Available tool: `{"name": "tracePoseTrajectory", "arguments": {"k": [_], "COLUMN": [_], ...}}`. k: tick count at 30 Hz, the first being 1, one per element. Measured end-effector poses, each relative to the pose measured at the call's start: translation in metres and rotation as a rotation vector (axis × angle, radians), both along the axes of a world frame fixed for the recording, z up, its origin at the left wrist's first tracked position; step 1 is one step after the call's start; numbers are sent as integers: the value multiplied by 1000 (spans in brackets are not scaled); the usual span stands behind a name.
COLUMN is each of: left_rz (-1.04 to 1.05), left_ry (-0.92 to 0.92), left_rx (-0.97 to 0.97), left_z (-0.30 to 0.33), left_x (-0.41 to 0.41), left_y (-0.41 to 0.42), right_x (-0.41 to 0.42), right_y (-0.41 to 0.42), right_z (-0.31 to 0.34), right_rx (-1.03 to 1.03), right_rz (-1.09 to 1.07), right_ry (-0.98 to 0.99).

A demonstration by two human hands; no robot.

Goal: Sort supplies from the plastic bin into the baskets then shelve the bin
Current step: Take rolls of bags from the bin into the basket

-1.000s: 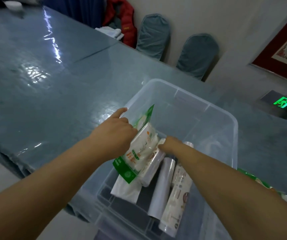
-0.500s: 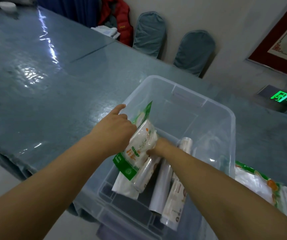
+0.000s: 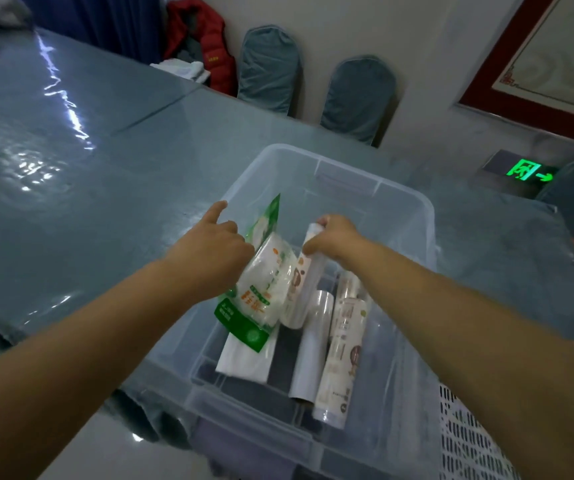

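Both hands lift a green pouch point(image 3: 256, 292) and a roll point(image 3: 301, 282) from the plastic bin point(image 3: 413, 216).

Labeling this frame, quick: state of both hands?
Left hand: grips the green pack, index finger out.
Right hand: grips the top of a roll, lifted over the bin.

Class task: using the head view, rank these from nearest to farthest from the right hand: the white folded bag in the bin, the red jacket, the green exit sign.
From the right hand:
1. White folded bag, in the bin below.
2. Green exit sign, far right.
3. Red jacket, far back left.
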State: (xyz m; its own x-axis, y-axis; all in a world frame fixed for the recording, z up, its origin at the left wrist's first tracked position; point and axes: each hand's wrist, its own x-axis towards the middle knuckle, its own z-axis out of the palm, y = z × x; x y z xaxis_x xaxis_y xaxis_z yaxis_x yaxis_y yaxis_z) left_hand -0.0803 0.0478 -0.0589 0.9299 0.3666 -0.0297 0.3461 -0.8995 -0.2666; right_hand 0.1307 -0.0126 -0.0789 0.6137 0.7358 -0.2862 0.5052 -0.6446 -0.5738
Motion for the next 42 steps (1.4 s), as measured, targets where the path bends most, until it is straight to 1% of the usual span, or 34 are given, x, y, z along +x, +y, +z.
{"name": "tracePoseTrajectory", "arguments": {"k": [4,7,9,11,13,15,17,18,20,21,22,23,25,26,27,29,31,32,34,36,38,42], "left_rz": [-31,-88,-55,14,8,-114,-255,-304,-363,-385,-412,-442,-500,-516,-518,-494,-507,-517,-504,-462,-414,-318], "left_ry": [59,80,-1,-170,-363,-533,-607,-596,-500,-433,-373,-326,-262,-229,-194,-119,-59,-37,-23,-64,-127,-258], "left_rx": [-74,-146,-229,-329,-438,-509,-488,-473,-452,-439,-417,-385,-302,-279,-282,-317,-321,-322,-372,-417,-426,-459], "left_z": [6,15,22,28,30,36,44,48,56,58,59,57,49,44,39,30,18,13,6,4,6,10], "left_x": [19,45,67,91,118,146,174,186,209,219,227,235,248,253,258,266,271,272,271,268,261,241], "left_y": [-5,-16,-27,-40,-57,-77,-100,-112,-135,-147,-159,-171,-193,-204,-214,-233,-247,-250,-250,-244,-233,-214], "right_x": [17,30,39,49,62,76,89,94,105,110,115,120,129,130,130,127,126,128,132,135,134,121], "right_y": [-33,-64,-90,-118,-147,-177,-209,-226,-262,-279,-296,-313,-342,-352,-358,-364,-365,-366,-370,-376,-384,-403], "right_z": [47,76,90,97,100,101,101,101,97,92,88,82,71,65,59,44,27,19,1,-22,-47,-89], "right_rx": [321,486,593,698,799,863,916,928,886,812,687,520,176,74,27,6,-10,-6,21,5,-69,-224], "right_rz": [-41,-120,-183,-277,-413,-502,-531,-547,-558,-554,-551,-542,-442,-347,-247,-82,36,69,67,64,113,270], "right_ry": [-84,-175,-258,-271,-126,70,232,300,382,374,313,194,-140,-275,-341,-293,-259,-250,-148,-52,-10,7]}}
